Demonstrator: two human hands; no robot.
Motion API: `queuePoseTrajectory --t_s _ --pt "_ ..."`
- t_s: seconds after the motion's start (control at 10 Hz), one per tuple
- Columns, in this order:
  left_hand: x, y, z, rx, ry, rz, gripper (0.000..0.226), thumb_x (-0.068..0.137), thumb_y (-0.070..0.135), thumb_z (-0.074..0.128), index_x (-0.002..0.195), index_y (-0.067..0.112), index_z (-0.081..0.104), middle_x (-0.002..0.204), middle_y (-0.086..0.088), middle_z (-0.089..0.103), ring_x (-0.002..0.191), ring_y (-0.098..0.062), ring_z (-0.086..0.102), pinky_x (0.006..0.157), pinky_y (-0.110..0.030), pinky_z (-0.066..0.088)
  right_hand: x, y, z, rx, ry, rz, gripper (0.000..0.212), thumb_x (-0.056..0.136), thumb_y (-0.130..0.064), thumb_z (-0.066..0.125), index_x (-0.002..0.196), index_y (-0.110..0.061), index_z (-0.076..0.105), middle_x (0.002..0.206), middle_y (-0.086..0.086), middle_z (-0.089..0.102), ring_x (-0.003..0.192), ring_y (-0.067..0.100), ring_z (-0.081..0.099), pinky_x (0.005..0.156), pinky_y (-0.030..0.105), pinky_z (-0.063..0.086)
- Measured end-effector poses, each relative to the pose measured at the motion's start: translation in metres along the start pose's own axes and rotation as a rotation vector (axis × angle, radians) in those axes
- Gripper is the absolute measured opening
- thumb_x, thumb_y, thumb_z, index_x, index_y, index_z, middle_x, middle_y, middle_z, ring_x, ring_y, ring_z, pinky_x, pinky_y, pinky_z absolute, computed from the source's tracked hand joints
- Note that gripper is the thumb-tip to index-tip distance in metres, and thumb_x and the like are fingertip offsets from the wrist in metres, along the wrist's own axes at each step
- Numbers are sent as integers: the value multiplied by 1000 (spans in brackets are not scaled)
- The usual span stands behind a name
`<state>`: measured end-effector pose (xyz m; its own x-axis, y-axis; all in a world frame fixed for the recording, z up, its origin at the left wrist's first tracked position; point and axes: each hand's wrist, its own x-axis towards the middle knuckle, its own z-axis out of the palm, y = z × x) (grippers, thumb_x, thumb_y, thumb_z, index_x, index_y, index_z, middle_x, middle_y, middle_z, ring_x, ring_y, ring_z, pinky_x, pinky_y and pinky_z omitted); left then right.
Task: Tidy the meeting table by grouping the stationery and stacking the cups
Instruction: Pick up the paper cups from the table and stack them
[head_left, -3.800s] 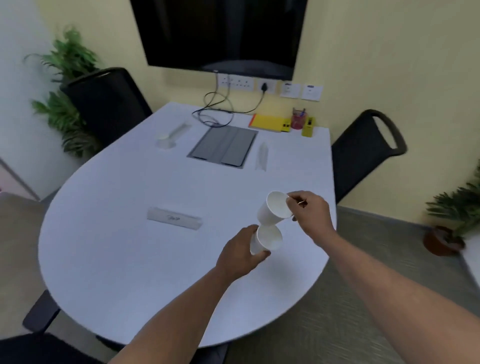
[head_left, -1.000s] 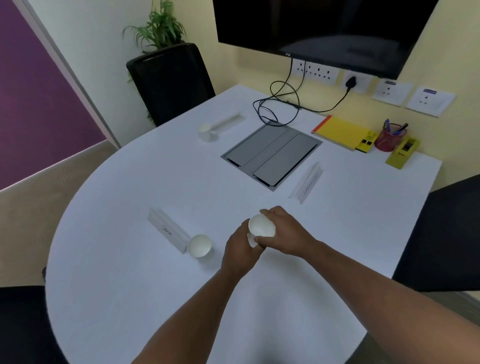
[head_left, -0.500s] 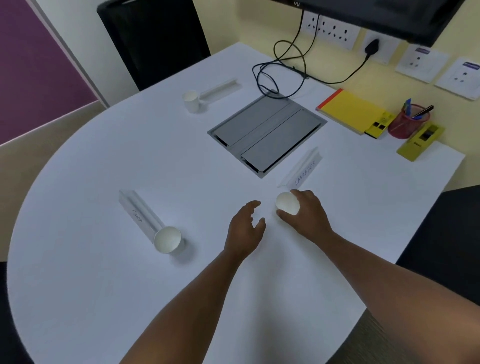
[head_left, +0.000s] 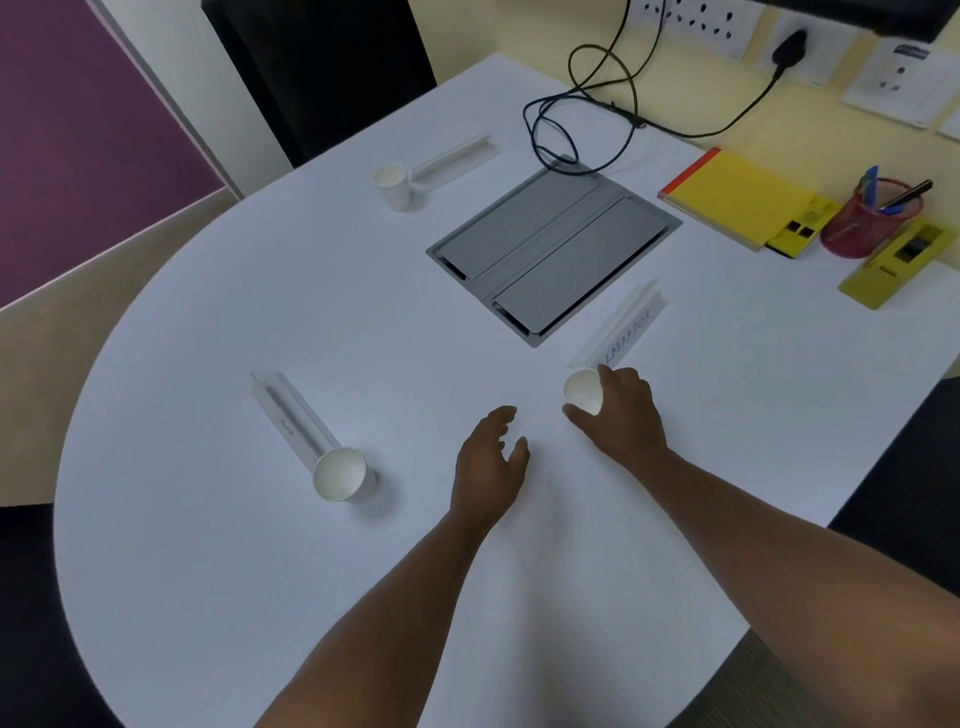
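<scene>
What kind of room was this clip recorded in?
Most likely an office meeting room: a white table with a grey cable box set into it, name plates such as the one reading LABRADOR, and wall sockets under a screen.

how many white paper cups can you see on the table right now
3. One white paper cup is under the right hand, possibly with another nested inside. One stands by the near name card; one at the far left.

Cup (head_left: 582, 391) base behind R hand (head_left: 621, 415)
</scene>
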<state>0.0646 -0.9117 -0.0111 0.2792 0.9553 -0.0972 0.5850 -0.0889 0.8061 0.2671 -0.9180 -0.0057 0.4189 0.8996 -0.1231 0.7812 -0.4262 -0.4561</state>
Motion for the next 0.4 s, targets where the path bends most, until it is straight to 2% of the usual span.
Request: queuePoseTrajectory --t_s 0.2,0.4 --pt "-8 1 -7 2 11 11 44 93 26 62 136 21 52 133 8 60 112 -10 61 94 -26 53 -11 -2 -3 100 29 62 109 72 -64 73 152 -14 19 140 16 42 125 34 44 95 50 50" --pt "-25 -5 -30 27 72 61 45 94 28 61 138 24 51 137 9 55 118 -11 55 99 -30 50 -26 -8 -15 87 145 23 81 87 -51 64 150 -13 29 140 15 42 125 36 43 93 53 47"
